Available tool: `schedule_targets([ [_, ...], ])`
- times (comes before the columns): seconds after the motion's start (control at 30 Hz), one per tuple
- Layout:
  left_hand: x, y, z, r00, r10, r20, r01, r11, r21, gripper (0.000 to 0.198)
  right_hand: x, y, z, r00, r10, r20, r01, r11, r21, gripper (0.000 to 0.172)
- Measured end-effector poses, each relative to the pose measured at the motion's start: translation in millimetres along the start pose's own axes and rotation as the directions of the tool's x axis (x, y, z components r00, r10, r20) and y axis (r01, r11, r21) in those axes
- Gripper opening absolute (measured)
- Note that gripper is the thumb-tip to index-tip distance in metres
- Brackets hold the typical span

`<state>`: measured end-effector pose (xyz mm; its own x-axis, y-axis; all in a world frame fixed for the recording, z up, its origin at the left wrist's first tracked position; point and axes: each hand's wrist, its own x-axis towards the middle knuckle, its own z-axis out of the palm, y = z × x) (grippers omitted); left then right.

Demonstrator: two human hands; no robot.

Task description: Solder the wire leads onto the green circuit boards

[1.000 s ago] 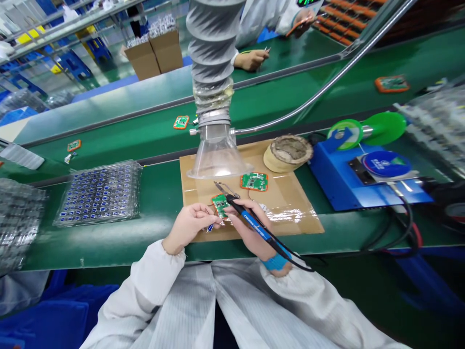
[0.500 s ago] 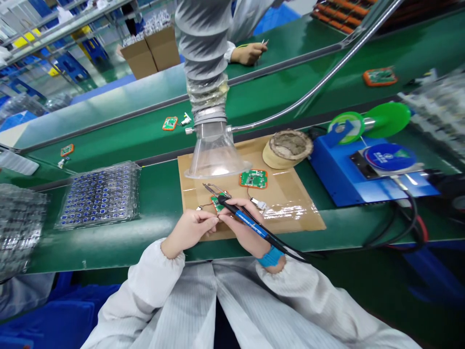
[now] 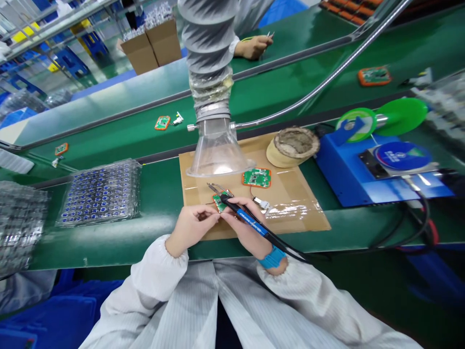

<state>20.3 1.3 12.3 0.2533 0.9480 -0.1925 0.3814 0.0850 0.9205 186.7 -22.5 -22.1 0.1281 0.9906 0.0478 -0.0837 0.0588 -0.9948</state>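
Observation:
My right hand [image 3: 249, 230] is closed around a blue and black soldering iron [image 3: 250, 222], its metal tip pointing up and left. My left hand [image 3: 192, 228] has its fingers pinched together at the near edge of a small green circuit board [image 3: 220, 199]; what they pinch is too small to name. The fingertips of both hands almost meet there. Just beyond my right hand, a second green board with an orange rim [image 3: 256, 178] lies on the brown cardboard [image 3: 298, 203], with a white connector [image 3: 260, 203] near it.
A clear fume funnel [image 3: 218, 150] hangs over the cardboard. At right stand a round tan pot [image 3: 288, 152] and a blue machine [image 3: 345, 169] with green reels. Left is a clear tray of blue parts [image 3: 100, 194]. Across the conveyor [image 3: 134, 131] is another person's hand [image 3: 254, 47].
The boards on the conveyor have shifted slightly left. My left fingers have moved a little, and the thin wire and connector beside them look different. My right hand still holds the iron.

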Motion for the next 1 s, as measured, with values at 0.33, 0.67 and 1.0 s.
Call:
schedule_targets([
  [0.33,36.9,-21.6,-8.3,0.978,0.208,-0.006,-0.180,0.859,0.479,0.017,-10.2,13.6,-36.5,0.965,-0.232,-0.126,0.167,0.905,-0.391,0.025],
  [0.67,38.7,-19.9,-6.0,0.982,0.189,0.030,-0.177,0.835,0.521,0.016,-24.0,14.9,-49.4,0.952,-0.304,-0.035,0.261,0.867,-0.424,0.008],
  [1.0,39.9,-17.6,-6.3,0.988,0.153,0.035,-0.149,0.842,0.518,0.016,-17.1,3.6,-41.9,0.956,-0.293,-0.009,0.250,0.831,-0.497,0.005],
])
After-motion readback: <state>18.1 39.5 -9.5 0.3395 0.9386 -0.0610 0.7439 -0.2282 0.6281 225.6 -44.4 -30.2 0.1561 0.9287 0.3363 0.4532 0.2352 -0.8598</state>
